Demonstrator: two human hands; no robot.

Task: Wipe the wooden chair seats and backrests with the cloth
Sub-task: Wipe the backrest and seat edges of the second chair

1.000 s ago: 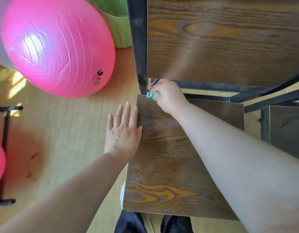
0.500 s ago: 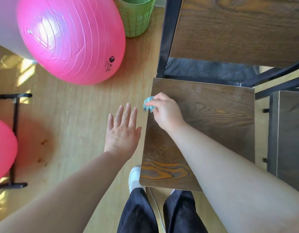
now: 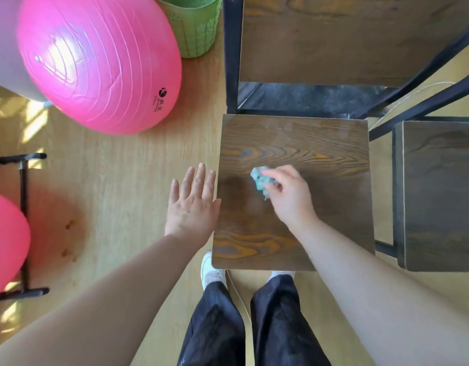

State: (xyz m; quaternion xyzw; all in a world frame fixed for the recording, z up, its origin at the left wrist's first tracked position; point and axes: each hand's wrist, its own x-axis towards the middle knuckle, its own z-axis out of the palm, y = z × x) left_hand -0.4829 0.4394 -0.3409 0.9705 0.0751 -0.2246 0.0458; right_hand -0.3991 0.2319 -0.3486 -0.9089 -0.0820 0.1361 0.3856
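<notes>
Pale wooden floor (image 3: 117,196) fills the head view, with a dark wooden chair seat (image 3: 294,143) at its centre. At the seat's 12 o'clock stands the backrest (image 3: 333,40). The right hand (image 3: 291,199), slightly blurred, is over the middle of the seat, its fingers (image 3: 274,171) clenched around a crumpled teal cloth (image 3: 259,178) held against the wood. The left hand (image 3: 192,207) hangs flat just beside the seat's 9 o'clock edge, fingers straight and released, grasping nothing. A pink ball (image 3: 96,62) sits at 10 o'clock, a green basket (image 3: 196,27) at 11 o'clock, and a second chair (image 3: 439,196) at 3 o'clock.
</notes>
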